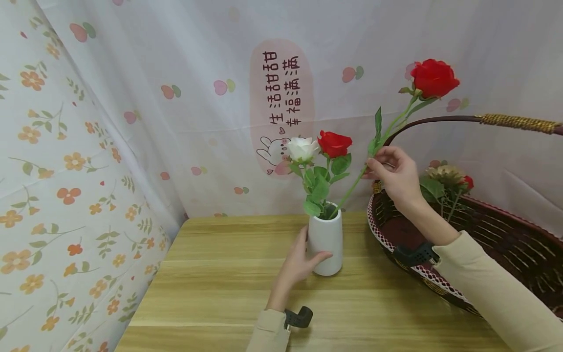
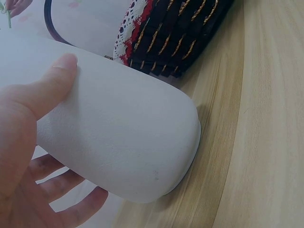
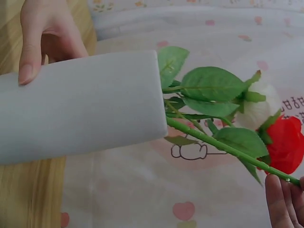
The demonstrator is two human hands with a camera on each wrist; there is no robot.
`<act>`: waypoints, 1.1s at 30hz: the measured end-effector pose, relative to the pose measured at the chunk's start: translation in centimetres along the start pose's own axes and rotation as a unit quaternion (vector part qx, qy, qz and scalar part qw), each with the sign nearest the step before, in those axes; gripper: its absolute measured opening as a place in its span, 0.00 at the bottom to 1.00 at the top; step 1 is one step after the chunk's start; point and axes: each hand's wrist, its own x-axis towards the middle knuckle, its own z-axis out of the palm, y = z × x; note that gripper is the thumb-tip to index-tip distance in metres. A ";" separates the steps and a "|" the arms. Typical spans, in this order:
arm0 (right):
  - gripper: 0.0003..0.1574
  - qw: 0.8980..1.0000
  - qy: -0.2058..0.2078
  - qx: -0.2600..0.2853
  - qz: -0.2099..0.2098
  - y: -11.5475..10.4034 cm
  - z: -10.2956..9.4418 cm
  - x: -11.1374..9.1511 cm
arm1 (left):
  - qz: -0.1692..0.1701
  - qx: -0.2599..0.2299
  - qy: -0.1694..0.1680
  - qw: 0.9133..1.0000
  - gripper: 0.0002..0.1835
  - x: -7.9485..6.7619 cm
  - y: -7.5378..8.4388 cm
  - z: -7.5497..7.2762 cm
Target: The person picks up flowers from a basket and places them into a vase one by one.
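A white vase [image 1: 325,247] stands upright on the wooden table, with a white rose [image 1: 302,149] and a short-standing red rose [image 1: 335,144] in it. My left hand [image 1: 300,261] holds the vase from the left, thumb across its front and fingers around the far side. By its green stem, my right hand [image 1: 399,178] pinches a long red rose [image 1: 435,78]. That stem [image 3: 213,141] slants down into the vase mouth, its bloom high to the right. How deep the stem's lower end sits is hidden by the vase wall.
A dark woven basket [image 1: 371,220] with a lace-trimmed rim and arched handle [image 1: 457,119] stands at the right, under my right forearm. Inside it lie more flowers, a beige bloom [image 1: 446,174] among them. A printed cloth [image 1: 211,58] hangs behind the wooden table [image 1: 211,278].
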 end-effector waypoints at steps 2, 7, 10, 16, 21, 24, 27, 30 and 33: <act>0.15 1.000 -0.004 -0.001 0.003 0.3 0.2 -0.2 | 0.000 -0.003 0.000 1.000 0.47 0.0 0.0 0.0; 0.14 1.000 -0.014 -0.020 0.019 0.7 0.7 -0.6 | 0.001 -0.004 0.000 1.000 0.47 0.1 -0.1 0.0; 0.14 0.999 -0.018 -0.037 0.028 1.1 0.9 -0.8 | 0.000 0.000 0.001 1.000 0.47 0.1 -0.1 0.1; 0.14 0.998 -0.022 -0.043 0.033 1.9 1.3 -1.2 | 0.000 -0.002 0.000 1.000 0.48 0.0 -0.1 0.1; 0.14 0.997 -0.036 -0.052 0.035 2.2 1.5 -1.6 | -0.004 -0.003 -0.002 1.000 0.48 0.0 -0.1 0.0; 0.14 0.996 -0.040 -0.070 0.036 2.3 1.6 -1.7 | -0.006 -0.001 -0.004 1.000 0.48 0.0 0.0 0.0; 0.15 0.995 -0.046 -0.082 0.040 2.5 1.8 -1.9 | -0.008 0.000 -0.005 1.000 0.48 0.0 -0.1 0.0; 0.16 0.994 -0.054 -0.087 0.044 2.8 2.0 -2.0 | -0.007 -0.003 -0.003 1.000 0.47 0.0 0.0 0.0; 0.16 0.992 -0.063 -0.096 0.048 3.1 2.3 -2.1 | -0.008 -0.007 -0.002 1.000 0.47 0.0 0.0 -0.1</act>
